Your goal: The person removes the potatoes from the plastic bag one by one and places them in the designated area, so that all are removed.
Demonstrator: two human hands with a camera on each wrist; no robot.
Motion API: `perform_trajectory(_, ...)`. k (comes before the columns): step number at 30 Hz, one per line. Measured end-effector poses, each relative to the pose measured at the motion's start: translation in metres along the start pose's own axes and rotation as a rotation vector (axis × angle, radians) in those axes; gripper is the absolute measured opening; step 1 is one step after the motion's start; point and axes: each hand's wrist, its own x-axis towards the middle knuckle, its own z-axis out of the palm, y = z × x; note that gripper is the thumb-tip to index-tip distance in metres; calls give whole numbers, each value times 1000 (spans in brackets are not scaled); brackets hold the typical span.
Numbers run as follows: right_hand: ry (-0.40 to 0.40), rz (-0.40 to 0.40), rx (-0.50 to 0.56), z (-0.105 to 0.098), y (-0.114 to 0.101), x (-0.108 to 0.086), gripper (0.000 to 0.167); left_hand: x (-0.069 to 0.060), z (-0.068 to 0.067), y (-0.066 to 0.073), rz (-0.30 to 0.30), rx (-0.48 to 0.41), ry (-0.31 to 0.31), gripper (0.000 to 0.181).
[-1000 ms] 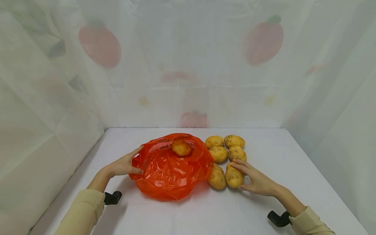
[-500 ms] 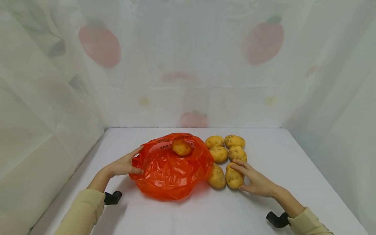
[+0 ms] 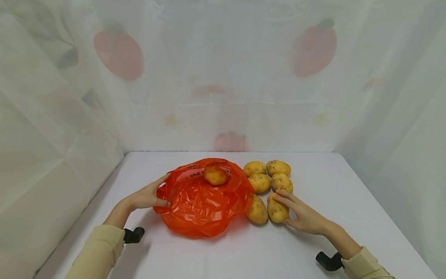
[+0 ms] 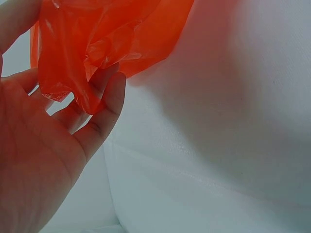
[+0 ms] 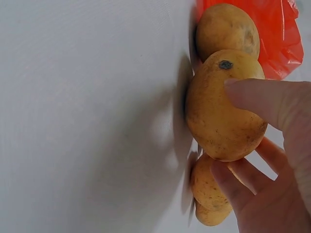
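Observation:
A red plastic bag (image 3: 198, 201) lies on the table with its mouth spread wide. One potato (image 3: 215, 175) is in it, near the far rim. At the bag's left edge, my left hand (image 3: 146, 195) holds the film between thumb and fingers; the left wrist view shows bunched red film (image 4: 73, 63) among the fingers. My right hand (image 3: 306, 217) grips the near right potato (image 5: 223, 111), thumb on one end and fingers round the other. That potato sits on the table, touching or nearly touching the potato (image 3: 257, 210) to its left.
Several other potatoes (image 3: 259, 183) are grouped behind, in two rough columns right of the bag. A white cloth covers the table (image 3: 223, 255). Pale fabric walls (image 3: 223, 128) with faint fruit prints enclose the back and sides.
Almost nothing differs. The gripped potato has shifted very slightly with my right hand; the left hand and the bag stay in place.

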Motion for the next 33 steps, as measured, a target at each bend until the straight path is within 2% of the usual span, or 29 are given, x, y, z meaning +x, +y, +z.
perform_trajectory(3,-2,8,11,-1,-1,1,77,0,-1,-1,2,2,0,98)
perform_trajectory(10,11,86,69,-1,-3,1,71,1,-1,-2,-23,14,-4,98)
perform_trajectory(13,30,94,69,0,-2,2,70,0,-1,-1,-30,9,-1,98)
perform_trajectory(20,36,122,151,4,1,1,67,0,-2,1,-18,14,1,98)
perform_trajectory(33,40,144,185,6,1,3,64,0,-2,0,-32,19,4,99)
